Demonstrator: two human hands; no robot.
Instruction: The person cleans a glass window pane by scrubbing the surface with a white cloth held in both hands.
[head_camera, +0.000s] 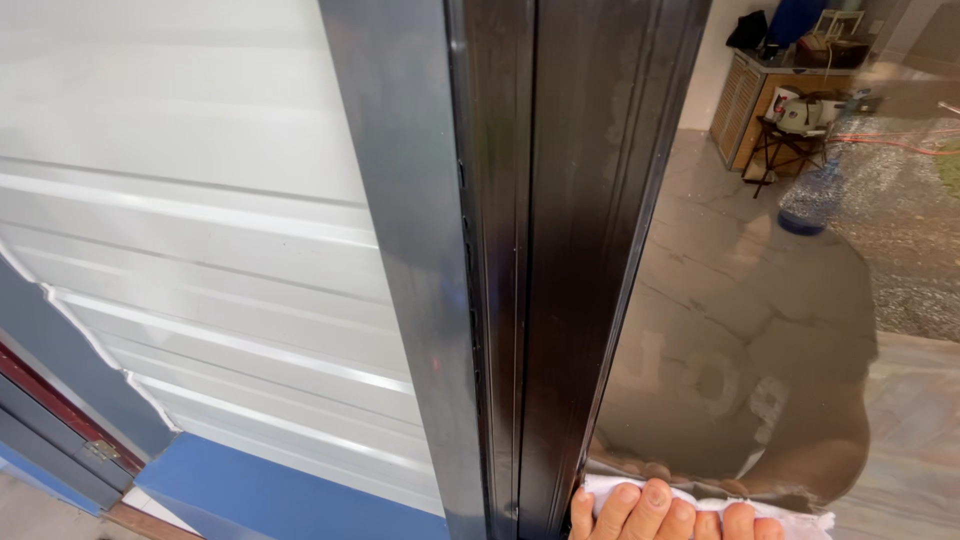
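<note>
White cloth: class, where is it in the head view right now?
The white cloth lies at the bottom edge, right of centre, pressed under a hand against the glass pane, just right of the dark door frame.

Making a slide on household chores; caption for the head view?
A hand presses a white cloth against glass beside a dark door frame.

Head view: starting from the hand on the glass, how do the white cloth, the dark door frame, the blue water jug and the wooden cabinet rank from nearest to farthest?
1. White cloth: under the hand, bottom edge.
2. Dark door frame: just left, beside the fingers.
3. Blue water jug: up right, seen through the glass.
4. Wooden cabinet: top right, beyond the jug.

Which hand it is cannot be told.
</note>
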